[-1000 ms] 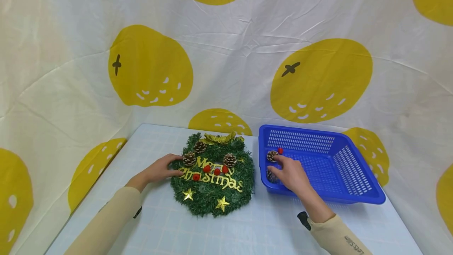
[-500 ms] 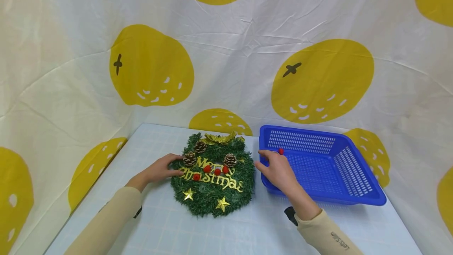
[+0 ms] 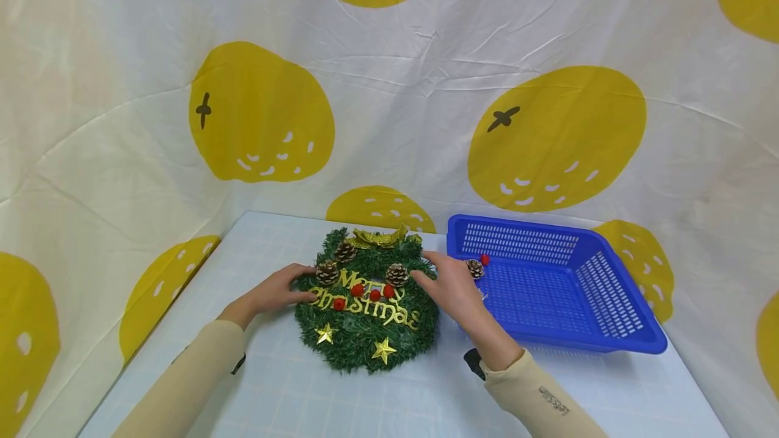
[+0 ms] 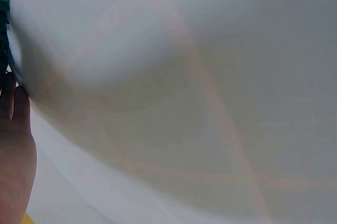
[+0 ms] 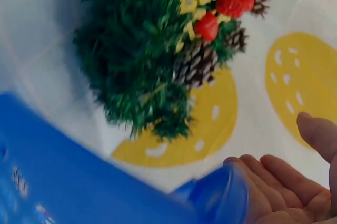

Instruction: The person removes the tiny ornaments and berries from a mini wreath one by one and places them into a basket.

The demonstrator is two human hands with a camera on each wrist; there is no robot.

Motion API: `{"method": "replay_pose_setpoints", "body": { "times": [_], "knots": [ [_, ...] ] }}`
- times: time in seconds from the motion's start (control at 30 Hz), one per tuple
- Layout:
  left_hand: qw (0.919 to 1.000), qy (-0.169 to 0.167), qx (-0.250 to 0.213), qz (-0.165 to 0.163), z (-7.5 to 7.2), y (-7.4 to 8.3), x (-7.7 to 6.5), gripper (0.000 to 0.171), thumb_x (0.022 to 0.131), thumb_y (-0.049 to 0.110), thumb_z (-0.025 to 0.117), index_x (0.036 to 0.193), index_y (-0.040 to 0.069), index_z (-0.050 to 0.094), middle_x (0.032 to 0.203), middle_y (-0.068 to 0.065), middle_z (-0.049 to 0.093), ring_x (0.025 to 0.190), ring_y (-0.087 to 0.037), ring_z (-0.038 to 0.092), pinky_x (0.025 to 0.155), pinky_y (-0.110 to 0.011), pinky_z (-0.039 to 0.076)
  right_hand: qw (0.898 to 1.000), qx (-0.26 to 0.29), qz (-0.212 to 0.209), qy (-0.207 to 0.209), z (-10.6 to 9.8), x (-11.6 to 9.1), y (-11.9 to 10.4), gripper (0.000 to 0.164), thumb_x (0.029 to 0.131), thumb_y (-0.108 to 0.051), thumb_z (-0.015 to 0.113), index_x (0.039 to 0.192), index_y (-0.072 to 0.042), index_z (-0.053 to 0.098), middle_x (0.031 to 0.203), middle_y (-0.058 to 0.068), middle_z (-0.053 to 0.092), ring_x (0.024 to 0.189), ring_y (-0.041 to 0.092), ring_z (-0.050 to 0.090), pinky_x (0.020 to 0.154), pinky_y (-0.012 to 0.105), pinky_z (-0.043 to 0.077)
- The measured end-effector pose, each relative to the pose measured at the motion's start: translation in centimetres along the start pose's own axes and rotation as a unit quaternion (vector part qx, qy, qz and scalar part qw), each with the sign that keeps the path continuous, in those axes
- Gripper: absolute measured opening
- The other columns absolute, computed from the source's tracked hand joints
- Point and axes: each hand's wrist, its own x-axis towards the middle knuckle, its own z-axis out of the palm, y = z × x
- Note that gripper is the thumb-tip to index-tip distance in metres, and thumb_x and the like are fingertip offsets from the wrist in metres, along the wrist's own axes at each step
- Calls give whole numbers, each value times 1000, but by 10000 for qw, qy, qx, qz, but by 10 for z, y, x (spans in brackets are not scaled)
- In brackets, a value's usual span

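The left hand (image 3: 278, 288), thumb and fingers spread apart, touches the left edge of the wreath (image 3: 356, 343), which lies on the desk (image 3: 268, 384) between both hands. The right hand (image 3: 452, 287), also spread, is at the wreath's right edge. Farther right, the blue basket (image 3: 617, 341) holds a pine cone (image 3: 475, 269) and red berry (image 3: 485, 259).
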Motion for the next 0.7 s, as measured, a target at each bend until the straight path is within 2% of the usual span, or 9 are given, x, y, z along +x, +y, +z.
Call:
{"method": "replay_pose_setpoints", "body": {
  "times": [0.37, 0.43, 0.5, 0.57, 0.67, 0.7],
  "knots": [
    [10000, 26, 25, 26, -1, 3, -1, 67, 90, 40, 71, 141, 3, 50, 140, -22, 48, 131, -43, 42, 106, -60, 34, 9989, 475, 54, -25, 30, 9, -9, 49, 93, -25, 69, 132, 2, 58, 125, 19, 63, 113, 33, 62, 91, 47, 52],
    [10000, 34, 55, 70, -1, 3, -1, 66, 90, 40, 71, 141, 2, 50, 140, -23, 48, 130, -44, 42, 105, -61, 35, 9986, 527, 77, -24, 36, 10, -9, 49, 93, -24, 69, 133, 3, 58, 125, 20, 63, 111, 34, 62, 90, 48, 53],
    [9999, 34, 71, 86, -1, 3, -1, 67, 90, 40, 71, 141, 2, 50, 140, -23, 48, 130, -44, 42, 105, -60, 35, 9983, 579, 98, -11, 41, 11, -9, 50, 93, -24, 69, 133, 4, 57, 126, 22, 62, 98, 35, 66, 89, 49, 53],
    [10000, 22, 56, 61, -1, 3, -1, 67, 90, 40, 71, 141, 3, 50, 140, -22, 48, 131, -43, 42, 106, -60, 35, 9981, 603, 145, 16, 46, 12, -7, 51, 93, -23, 69, 134, 5, 56, 127, 23, 61, 94, 35, 66, 88, 50, 53],
    [9999, 25, 79, 95, -1, 4, -1, 67, 90, 41, 70, 141, 3, 50, 140, -23, 48, 130, -43, 42, 106, -60, 35, 9969, 708, 334, 67, 52, 13, -4, 54, 93, -24, 69, 136, 6, 53, 132, 24, 57, 98, 36, 65, 90, 52, 51],
    [9999, 24, 77, 80, -2, 4, -1, 67, 90, 41, 70, 141, 3, 49, 140, -22, 48, 131, -43, 42, 106, -60, 35, 9965, 729, 405, 90, 54, 14, -2, 55, 93, -24, 69, 136, 6, 52, 133, 24, 56, 104, 37, 63, 91, 52, 51]
  ]
}}
